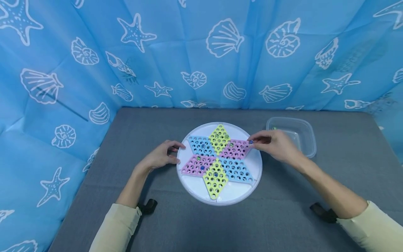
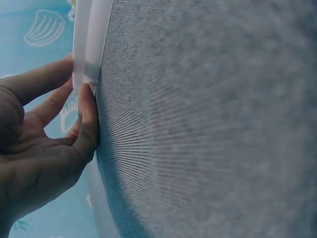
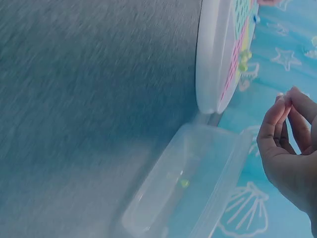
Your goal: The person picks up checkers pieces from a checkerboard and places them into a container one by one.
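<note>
A round white Chinese checkers board (image 1: pixel 192 185) with a star of pink, yellow and blue perforated panels lies on the table. My left hand (image 1: pixel 158 155) touches its left rim; in the left wrist view its fingertips press the white rim (image 2: pixel 91 44) beside the cloth. My right hand (image 1: pixel 278 145) pinches a blue marble (image 1: pixel 251 142) at the outer corner of the upper right pink panel (image 1: pixel 236 150). Whether that marble sits in a hole is hidden by the fingertips. Several other marbles sit on the panels, among them a green marble (image 1: pixel 231 144) and a blue marble (image 1: pixel 202 168).
Right of the board, behind my right hand, stands a clear plastic box (image 1: pixel 310 141). A green marble (image 3: pixel 184 183) shows inside it in the right wrist view. Grey cloth (image 1: pixel 220 227) covers the table. A blue curtain (image 1: pixel 176 52) with sea shells hangs behind and at the left.
</note>
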Available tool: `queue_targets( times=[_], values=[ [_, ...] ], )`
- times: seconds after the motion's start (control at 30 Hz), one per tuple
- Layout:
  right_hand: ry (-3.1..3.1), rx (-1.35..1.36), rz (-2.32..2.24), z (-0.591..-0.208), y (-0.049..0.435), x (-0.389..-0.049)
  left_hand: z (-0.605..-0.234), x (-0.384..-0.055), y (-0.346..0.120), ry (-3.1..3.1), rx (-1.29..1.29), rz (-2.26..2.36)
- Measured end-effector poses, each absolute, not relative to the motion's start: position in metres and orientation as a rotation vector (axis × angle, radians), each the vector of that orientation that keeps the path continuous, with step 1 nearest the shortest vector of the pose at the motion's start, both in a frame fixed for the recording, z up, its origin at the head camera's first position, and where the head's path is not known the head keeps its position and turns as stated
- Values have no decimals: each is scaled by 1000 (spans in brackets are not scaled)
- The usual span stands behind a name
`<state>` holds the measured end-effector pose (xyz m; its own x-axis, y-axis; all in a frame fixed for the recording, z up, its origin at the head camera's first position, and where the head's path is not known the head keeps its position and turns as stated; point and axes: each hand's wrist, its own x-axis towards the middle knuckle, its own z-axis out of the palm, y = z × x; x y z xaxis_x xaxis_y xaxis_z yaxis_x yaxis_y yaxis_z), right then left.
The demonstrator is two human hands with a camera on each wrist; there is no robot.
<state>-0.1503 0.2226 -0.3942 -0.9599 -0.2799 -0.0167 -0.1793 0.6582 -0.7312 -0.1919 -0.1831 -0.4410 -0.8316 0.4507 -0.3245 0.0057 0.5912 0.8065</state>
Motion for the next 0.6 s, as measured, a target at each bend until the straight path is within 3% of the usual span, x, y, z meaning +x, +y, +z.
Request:
queue_targets(
  times=[0.6],
  values=[
    [2819,-206,-1238,-403,268,-158,-441,-192,-184,2296,336,1180]
  ],
)
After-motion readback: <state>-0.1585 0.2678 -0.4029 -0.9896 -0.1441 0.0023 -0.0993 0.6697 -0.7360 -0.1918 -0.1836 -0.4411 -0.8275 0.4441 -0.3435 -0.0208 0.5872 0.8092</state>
